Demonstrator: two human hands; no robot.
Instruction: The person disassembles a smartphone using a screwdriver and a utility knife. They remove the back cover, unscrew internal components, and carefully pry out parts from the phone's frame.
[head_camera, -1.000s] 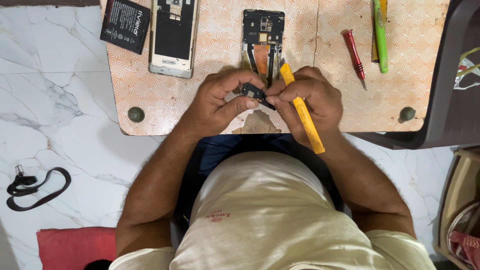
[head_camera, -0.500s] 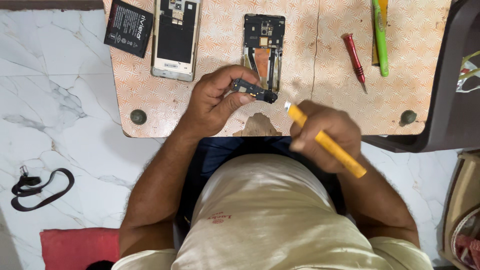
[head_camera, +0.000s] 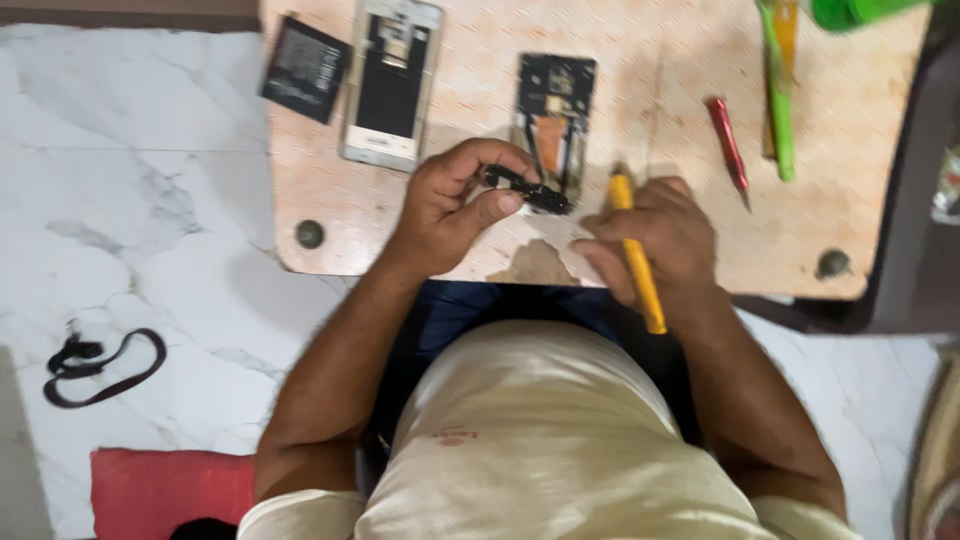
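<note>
Item, as I see it from the head camera: small black part (head_camera: 528, 190), elongated, long axis running left to right, pinched between thumb and fingers of my left hand (head_camera: 462, 205) above the bench (head_camera: 690, 110). Yellow tool (head_camera: 634, 255), slim plastic rod, tip pointing away from me, gripped in my closed right hand (head_camera: 655, 245). Beyond: open phone frame (head_camera: 556, 115), dark, rectangular. Bench surface worn, speckled pink.

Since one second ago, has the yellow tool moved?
Yes. The yellow tool in the right hand drew back from the small black part, toward the table's near edge.
</note>
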